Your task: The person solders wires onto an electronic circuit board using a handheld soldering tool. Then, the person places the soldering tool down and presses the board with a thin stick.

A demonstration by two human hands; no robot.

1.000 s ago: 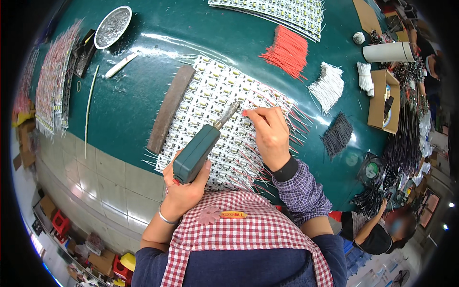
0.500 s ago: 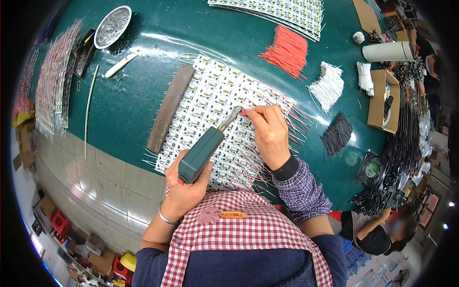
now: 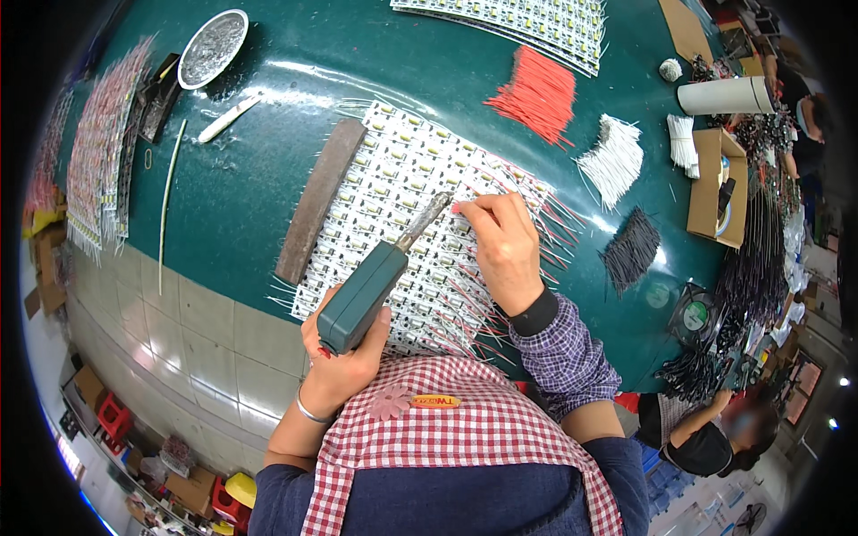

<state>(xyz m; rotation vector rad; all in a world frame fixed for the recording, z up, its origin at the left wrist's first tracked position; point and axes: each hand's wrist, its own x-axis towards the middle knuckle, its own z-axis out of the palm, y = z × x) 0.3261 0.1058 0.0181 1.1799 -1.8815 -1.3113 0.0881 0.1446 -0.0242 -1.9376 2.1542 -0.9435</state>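
Note:
My left hand (image 3: 344,362) is closed round the green body of a soldering gun (image 3: 362,299). Its metal tip rests on or just over a sheet of small white circuit boards (image 3: 402,170). Near that tip my right hand (image 3: 507,246) is closed in a pinch above the sheet. Between its thumb and finger shows a small red piece, apparently the end of a red wire (image 3: 457,207); most of it is hidden. Red and white wires (image 3: 554,228) stick out along the sheet's right side. A dark brown bar (image 3: 320,205) lies along its left edge.
Bundles of red wires (image 3: 534,94), white wires (image 3: 612,161) and black wires (image 3: 631,250) lie to the right. A cardboard box (image 3: 715,192) and white roll (image 3: 726,96) stand beyond. A metal bowl (image 3: 213,50) sits far left. A co-worker (image 3: 702,429) is at lower right.
The soldering gun's body has shifted slightly left and down with my left hand, and its tip has drawn back a little from my right fingertips. My right hand has barely moved.

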